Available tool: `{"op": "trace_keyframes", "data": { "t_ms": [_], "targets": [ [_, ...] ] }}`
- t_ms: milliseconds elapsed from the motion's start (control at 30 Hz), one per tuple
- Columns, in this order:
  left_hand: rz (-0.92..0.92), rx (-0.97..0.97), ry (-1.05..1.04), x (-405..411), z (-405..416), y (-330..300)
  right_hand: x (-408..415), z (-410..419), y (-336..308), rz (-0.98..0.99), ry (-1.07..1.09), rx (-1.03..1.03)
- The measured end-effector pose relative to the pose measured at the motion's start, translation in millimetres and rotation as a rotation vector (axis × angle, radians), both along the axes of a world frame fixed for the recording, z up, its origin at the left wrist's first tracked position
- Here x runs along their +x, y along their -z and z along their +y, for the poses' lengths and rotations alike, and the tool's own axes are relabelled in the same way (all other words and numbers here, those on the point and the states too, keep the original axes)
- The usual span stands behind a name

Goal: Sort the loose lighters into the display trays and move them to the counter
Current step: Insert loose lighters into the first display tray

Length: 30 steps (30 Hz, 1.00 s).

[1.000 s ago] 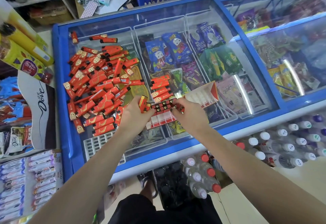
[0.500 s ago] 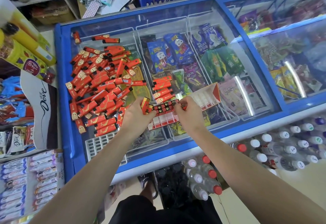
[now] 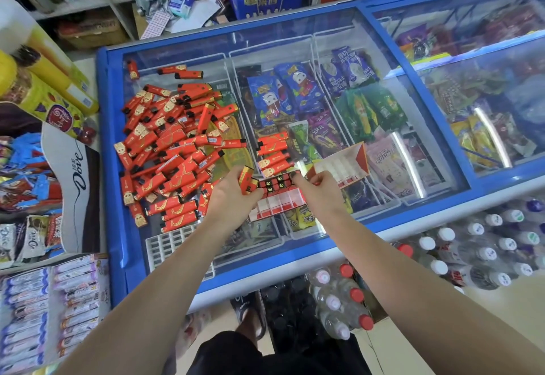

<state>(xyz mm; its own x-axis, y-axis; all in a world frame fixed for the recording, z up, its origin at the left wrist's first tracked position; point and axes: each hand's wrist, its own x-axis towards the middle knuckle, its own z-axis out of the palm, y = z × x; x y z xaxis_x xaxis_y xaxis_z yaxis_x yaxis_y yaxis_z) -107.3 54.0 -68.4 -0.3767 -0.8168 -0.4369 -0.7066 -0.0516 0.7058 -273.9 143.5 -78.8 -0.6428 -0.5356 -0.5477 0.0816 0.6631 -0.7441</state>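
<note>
your left hand [image 3: 233,194] fingers grip lighters [image 3: 247,180] just left of the tray [image 3: 277,202]; right hand [image 3: 320,187] pinches its right end.

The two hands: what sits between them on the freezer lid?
In the head view, a row of upright lighters in a display tray lies between the left hand and right hand.
</note>
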Motion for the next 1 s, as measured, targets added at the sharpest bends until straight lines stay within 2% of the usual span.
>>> {"op": "trace_keyframes", "data": {
  "t_ms": [133,333,500,700,1000],
  "targets": [
    [0.037,0.036,-0.045,3.6,1.3,-4.0,3.8,-0.6,-22.3,-0.035,0.037,-0.145],
    [0.212,0.094,-0.055,6.6,10.2,-15.2,11.1,-3.0,-39.4,-0.128,0.028,-0.314],
    [0.325,0.239,-0.066,9.7,13.6,-21.1,25.4,0.5,-44.4,-0.042,-0.122,-0.412],
    [0.329,0.231,-0.073,19.0,15.5,-15.5,39.4,-1.7,-39.0,-0.077,-0.227,-0.463],
    [0.155,0.046,-0.017,33.9,6.8,-15.3,33.4,0.5,-30.1,0.300,-0.504,-0.338]
  ]
}}
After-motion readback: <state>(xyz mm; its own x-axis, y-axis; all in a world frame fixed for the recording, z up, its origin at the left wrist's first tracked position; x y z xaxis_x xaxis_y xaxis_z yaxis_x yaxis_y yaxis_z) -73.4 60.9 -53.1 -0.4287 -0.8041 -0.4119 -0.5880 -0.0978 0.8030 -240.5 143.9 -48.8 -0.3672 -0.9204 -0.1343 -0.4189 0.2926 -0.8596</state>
